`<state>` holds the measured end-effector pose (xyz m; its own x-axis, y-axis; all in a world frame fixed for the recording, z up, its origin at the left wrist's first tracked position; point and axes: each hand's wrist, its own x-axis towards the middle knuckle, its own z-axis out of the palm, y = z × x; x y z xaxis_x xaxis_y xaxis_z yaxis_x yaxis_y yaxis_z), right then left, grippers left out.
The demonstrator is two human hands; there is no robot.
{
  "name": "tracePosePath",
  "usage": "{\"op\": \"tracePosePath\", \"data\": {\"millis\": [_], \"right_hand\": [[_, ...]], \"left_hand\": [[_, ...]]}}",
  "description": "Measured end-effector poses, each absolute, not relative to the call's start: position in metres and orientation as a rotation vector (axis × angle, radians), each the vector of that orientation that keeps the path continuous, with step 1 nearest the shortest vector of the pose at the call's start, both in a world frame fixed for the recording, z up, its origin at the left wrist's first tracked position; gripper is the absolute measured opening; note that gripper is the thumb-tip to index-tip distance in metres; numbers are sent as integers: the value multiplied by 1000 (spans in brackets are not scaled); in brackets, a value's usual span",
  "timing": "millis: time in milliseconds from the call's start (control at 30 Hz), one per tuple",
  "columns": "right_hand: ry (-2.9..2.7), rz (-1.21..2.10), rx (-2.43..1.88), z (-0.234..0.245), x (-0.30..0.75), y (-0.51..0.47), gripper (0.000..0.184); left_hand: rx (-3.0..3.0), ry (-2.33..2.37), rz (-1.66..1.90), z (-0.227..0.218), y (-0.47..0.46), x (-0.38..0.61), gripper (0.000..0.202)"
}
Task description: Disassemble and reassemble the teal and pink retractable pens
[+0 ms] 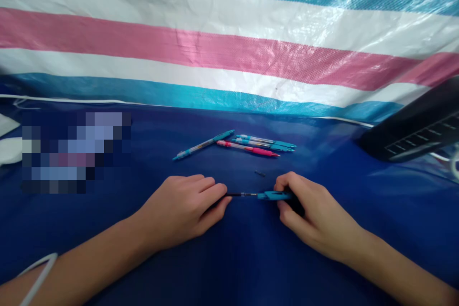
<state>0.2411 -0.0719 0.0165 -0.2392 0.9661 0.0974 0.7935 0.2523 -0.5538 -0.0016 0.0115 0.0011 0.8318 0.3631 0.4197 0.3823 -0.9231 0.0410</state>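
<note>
Simultaneously pinches a dark refill (236, 194) in the left hand (190, 204) and a blue pen barrel (273, 195) in the right hand (317, 215), over the counter (222, 272); likely light, slick, best held mid-shaft.

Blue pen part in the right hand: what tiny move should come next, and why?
Perhaps the left hand should gently push the refill straight toward the blue part, while the right hand holds that steady: the two are lined up end to end, and some refill shows outside. Whether it is going in or out, I can't tell.
</note>
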Motion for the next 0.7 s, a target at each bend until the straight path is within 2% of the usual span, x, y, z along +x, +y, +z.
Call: {"op": "tracePosePath", "data": {"millis": [200, 700], "right_hand": [[-2183, 553, -1515, 16, 242, -72, 6], [-2353, 370, -1174, 9, 238, -74, 24]], "left_hand": [[-2955, -593, -657, 1, 11, -2, 28], [-2955, -243, -790, 9, -8, 3, 21]]}}
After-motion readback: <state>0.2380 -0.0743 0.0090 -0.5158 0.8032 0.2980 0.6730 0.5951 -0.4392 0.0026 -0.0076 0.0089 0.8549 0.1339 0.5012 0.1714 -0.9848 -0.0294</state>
